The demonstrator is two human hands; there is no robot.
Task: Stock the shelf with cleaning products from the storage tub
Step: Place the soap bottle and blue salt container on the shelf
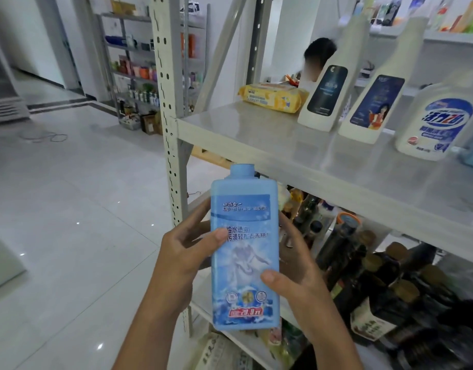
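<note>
A tall light-blue detergent bottle with a blue cap stands upright in front of me, below the grey shelf board. My left hand grips its left side, thumb across the label. My right hand grips its right side, thumb on the lower front. On the shelf stand two white bottles with dark labels and a white jug with a blue label. The storage tub is out of view.
A yellow soft pack lies at the back left of the shelf. The lower shelf holds several dark bottles. A perforated shelf post stands left of the bottle. A person's head shows behind the shelf. Tiled floor lies to the left, with more racks beyond.
</note>
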